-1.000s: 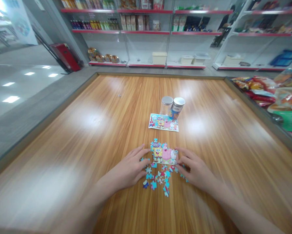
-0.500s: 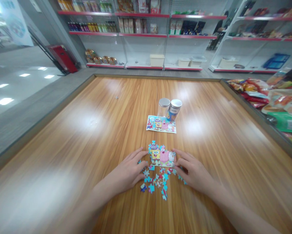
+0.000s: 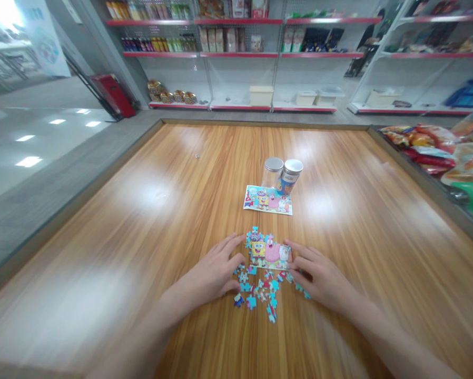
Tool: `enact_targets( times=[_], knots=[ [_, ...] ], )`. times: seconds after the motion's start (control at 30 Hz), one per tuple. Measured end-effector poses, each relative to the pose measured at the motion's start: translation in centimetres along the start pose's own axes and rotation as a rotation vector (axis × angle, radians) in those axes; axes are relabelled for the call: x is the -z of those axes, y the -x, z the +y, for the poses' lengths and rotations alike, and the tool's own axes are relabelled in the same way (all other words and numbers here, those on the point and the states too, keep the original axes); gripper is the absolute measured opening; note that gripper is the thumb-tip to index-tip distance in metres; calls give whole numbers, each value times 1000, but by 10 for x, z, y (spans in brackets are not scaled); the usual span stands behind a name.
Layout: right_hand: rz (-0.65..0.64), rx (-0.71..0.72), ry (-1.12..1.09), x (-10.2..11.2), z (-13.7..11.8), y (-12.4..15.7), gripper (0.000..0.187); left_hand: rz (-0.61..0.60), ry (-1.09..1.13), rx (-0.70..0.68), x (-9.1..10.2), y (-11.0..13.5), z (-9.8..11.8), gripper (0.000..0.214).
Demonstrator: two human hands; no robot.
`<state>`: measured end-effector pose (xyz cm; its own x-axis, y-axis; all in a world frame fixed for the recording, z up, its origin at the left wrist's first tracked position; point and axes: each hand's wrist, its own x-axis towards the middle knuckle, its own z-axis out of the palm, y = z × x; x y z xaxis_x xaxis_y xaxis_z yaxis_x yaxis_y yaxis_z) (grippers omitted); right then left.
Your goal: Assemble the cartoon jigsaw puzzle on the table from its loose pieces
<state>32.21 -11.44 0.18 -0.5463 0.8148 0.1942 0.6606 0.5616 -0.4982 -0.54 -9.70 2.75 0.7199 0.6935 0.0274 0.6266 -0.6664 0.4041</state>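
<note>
A partly joined jigsaw puzzle (image 3: 272, 253) with yellow and pink cartoon figures lies flat on the wooden table (image 3: 173, 210). At its left edge rests my left hand (image 3: 220, 266), fingers spread, index fingertip by the upper left pieces. My right hand (image 3: 317, 273) lies along the right edge, fingers apart, with index finger and thumb touching or very near the border. Loose puzzle pieces (image 3: 262, 289), mostly light blue, are scattered below the joined part. Some sit partly under my right hand. Beyond the puzzle is a printed picture sheet (image 3: 267, 205) showing the same figures.
Two jars stand at the sheet's far edge: a clear jar (image 3: 273, 171) with a silver lid and a printed can (image 3: 291, 176). A tiny object (image 3: 197, 156) lies farther left. Snack bags (image 3: 430, 147) fill the right side; stocked shelves (image 3: 240, 55) line the back.
The whole view has shifted slightly, so everything appears a little farther right. Both hands keep nearly the same places beside the puzzle, and the pieces look unchanged.
</note>
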Motion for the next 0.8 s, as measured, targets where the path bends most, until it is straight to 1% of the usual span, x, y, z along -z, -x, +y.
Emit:
enact_targets(
  times=[0.1, 0.27, 0.37, 0.47, 0.6, 0.67, 0.8],
  knots=[
    [-9, 14, 3, 0, 3, 1, 12, 4, -2, 18, 2, 0, -1, 43],
    [-12, 12, 2, -1, 2, 2, 13, 17, -24, 58, 7, 1, -4, 36],
    [-15, 6, 3, 0, 1, 1, 14, 16, -42, 19, 6, 1, -2, 30],
    [-25, 7, 7, 1, 1, 2, 14, 17, -22, -37, 3, 0, 1, 21],
    [-14, 17, 8, 2, 1, 2, 14, 29, -2, -77, -2, -3, 1, 8],
    [-6, 23, 11, 1, 2, 1, 14, 34, -7, -87, -4, -2, -1, 7],
    [0, 32, 4, 1, 2, 1, 13, 18, -13, -62, -8, 0, -3, 10]
  ],
)
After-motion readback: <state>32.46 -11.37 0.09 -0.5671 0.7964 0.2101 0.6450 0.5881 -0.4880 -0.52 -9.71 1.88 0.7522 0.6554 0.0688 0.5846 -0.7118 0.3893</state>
